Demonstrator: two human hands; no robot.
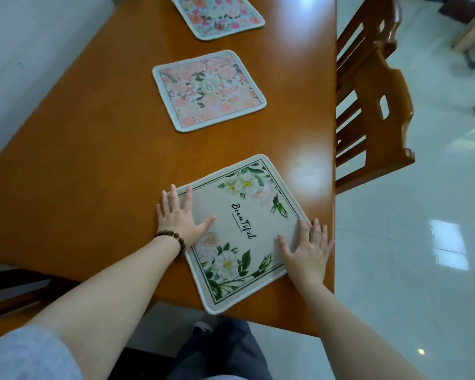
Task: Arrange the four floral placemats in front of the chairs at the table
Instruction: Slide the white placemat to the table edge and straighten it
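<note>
A beige placemat point(247, 231) printed with white flowers lies at the near corner of the wooden tabletop point(93, 149), turned diagonally. The left hand point(180, 216) rests flat and spread on its left corner; the right hand point(306, 252) rests flat and spread on its right corner. Beyond it sits a pink floral placemat point(209, 90), then another placemat point(220, 16). A wooden chair point(373, 105) stands right of the placemats.

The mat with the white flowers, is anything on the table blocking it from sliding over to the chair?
Nothing visible. Both hands, left and right, lie flat on the mat, and the table between it and the chair is bare.
</note>
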